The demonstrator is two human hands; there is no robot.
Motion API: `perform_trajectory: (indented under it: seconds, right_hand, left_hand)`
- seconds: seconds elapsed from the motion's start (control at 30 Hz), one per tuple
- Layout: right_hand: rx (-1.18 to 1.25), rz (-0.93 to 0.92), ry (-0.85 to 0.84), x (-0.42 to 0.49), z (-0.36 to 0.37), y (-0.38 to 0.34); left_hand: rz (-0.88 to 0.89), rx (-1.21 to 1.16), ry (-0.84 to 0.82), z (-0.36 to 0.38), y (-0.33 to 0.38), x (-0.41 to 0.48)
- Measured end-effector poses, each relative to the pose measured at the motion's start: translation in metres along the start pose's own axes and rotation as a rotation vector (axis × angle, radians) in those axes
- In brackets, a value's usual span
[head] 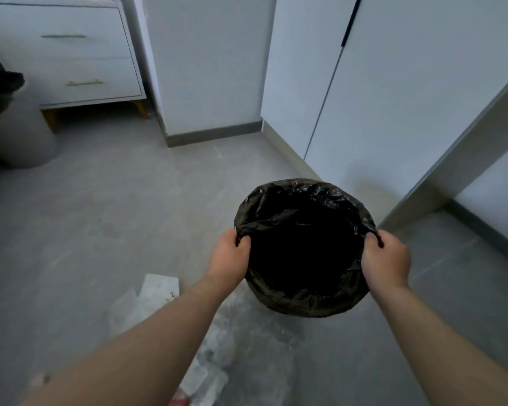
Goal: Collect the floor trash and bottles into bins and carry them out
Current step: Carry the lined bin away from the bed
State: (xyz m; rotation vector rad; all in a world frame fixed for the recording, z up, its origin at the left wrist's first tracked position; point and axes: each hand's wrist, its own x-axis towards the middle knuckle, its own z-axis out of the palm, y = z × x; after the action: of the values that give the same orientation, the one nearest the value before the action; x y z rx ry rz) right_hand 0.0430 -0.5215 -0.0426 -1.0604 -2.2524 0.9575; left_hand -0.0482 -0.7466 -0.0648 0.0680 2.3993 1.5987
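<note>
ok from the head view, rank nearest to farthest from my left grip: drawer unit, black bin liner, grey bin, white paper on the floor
1. black bin liner, its rim held in the left grip
2. white paper, on the floor below-left
3. grey bin, far left
4. white drawer unit, behind that bin

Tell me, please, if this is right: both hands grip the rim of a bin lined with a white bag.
Not quite: the head view shows the bag is black, not white. The left hand and right hand do both grip the rim of the lined bin.
</note>
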Motion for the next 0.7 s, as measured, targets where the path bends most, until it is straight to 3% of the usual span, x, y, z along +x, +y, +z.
perform_trajectory:
  seconds: [0.4, 0.7]
  right_hand:
    - [-0.024, 0.143, -0.05, 0.004, 0.0, 0.068]
    - [0.085, 0.2, -0.317, -0.028, 0.031, 0.045]
  left_hand:
    - [-0.053, 0.134, -0.185, 0.039, -0.021, -0.001]
    - [-0.145, 0.213, -0.065, -0.022, -0.047, -0.009]
